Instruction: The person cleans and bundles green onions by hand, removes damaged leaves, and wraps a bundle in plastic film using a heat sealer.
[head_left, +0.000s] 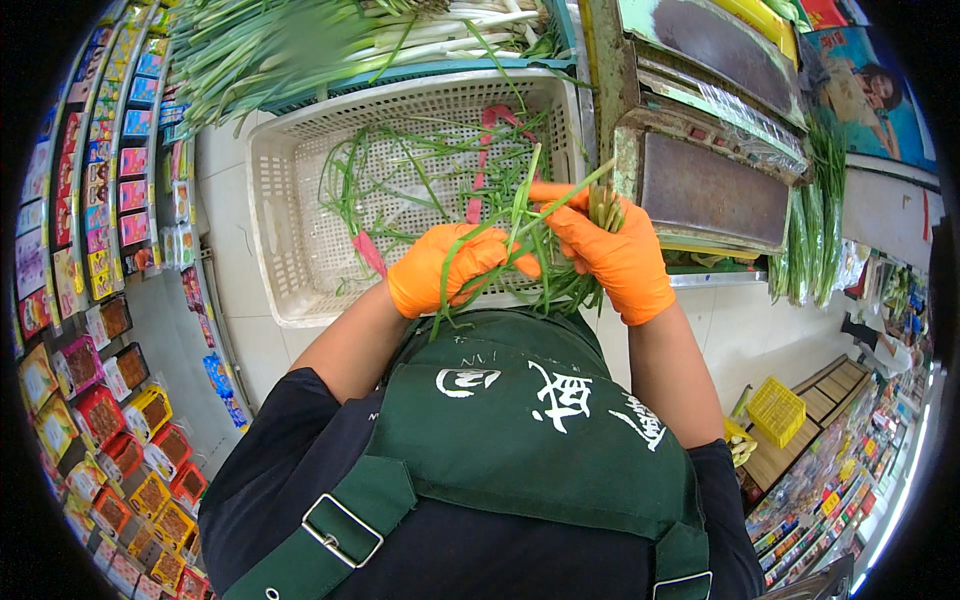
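My left hand (454, 266), in an orange glove, pinches long green leaves between thumb and fingers. My right hand (611, 247), gloved alike, grips a bunch of thin green-vegetable stalks (606, 208), cut ends up, leaves hanging below; its index finger points left. Loose green leaves (525, 214) stretch between both hands. Behind them lies a white perforated plastic crate (300, 161) holding scattered green leaves (352, 169) and pink-red strips (480, 161). The crate's near edge is partly hidden by my hands and the green apron.
Behind the crate, a teal crate (559, 30) holds leeks or large scallions (450, 34). Worn metal bins (712, 187) stand at right, with bundled greens (814, 232) beyond. Packaged-goods shelves (112, 172) line the left. A person (889, 349) and a yellow basket (776, 412) are farther right.
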